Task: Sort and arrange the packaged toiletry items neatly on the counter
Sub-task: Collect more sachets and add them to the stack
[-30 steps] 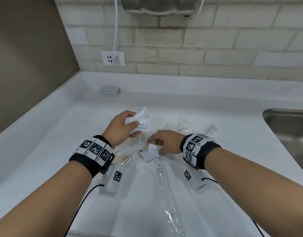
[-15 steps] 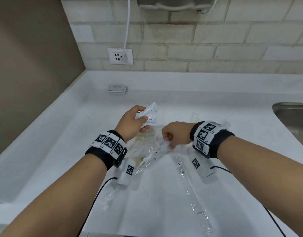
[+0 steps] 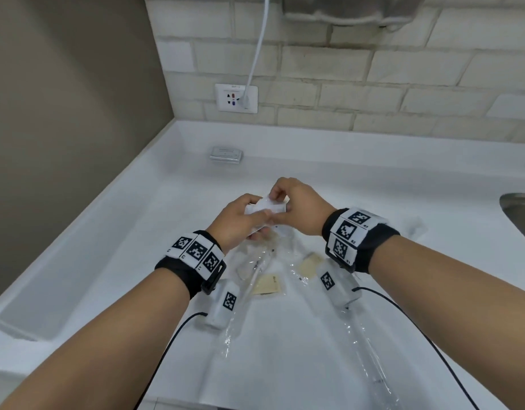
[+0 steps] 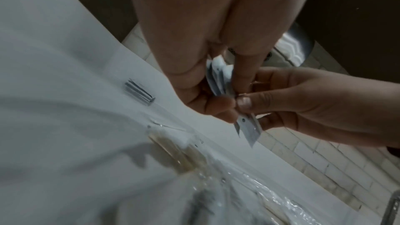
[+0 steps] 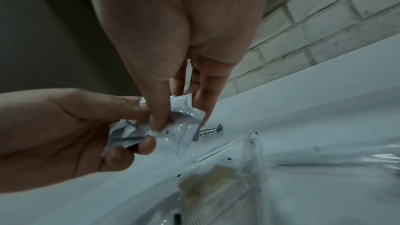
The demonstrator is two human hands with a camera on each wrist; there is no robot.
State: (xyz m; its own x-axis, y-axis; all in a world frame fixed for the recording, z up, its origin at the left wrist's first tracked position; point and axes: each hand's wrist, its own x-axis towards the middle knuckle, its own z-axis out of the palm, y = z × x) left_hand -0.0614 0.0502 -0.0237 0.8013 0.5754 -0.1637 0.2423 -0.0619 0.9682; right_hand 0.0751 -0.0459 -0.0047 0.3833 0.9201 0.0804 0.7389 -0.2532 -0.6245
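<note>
Above the white counter point(image 3: 285, 335), near its back left corner, I hold a small stack of white sachets point(image 3: 265, 208) between both hands, clear of the surface. My left hand point(image 3: 240, 221) curls its fingers and thumb around the stack from below. My right hand point(image 3: 299, 208) pinches a sachet at the stack's top edge, thumb on one face and fingers point(image 5: 203, 98) on the other. In the left wrist view the sachets fan out edge-on between my thumb tips. Beneath my wrists, clear plastic packets point(image 3: 255, 279) lie loose on the counter; two hold tan items point(image 3: 268, 285). A long clear sleeve point(image 3: 370, 350) runs toward the counter's front edge. A flat pile of silver-grey packets point(image 3: 226, 154) sits apart by the back wall, below the wall socket point(image 3: 236, 98). The rim of a steel sink point(image 3: 518, 202) shows at far right.
</note>
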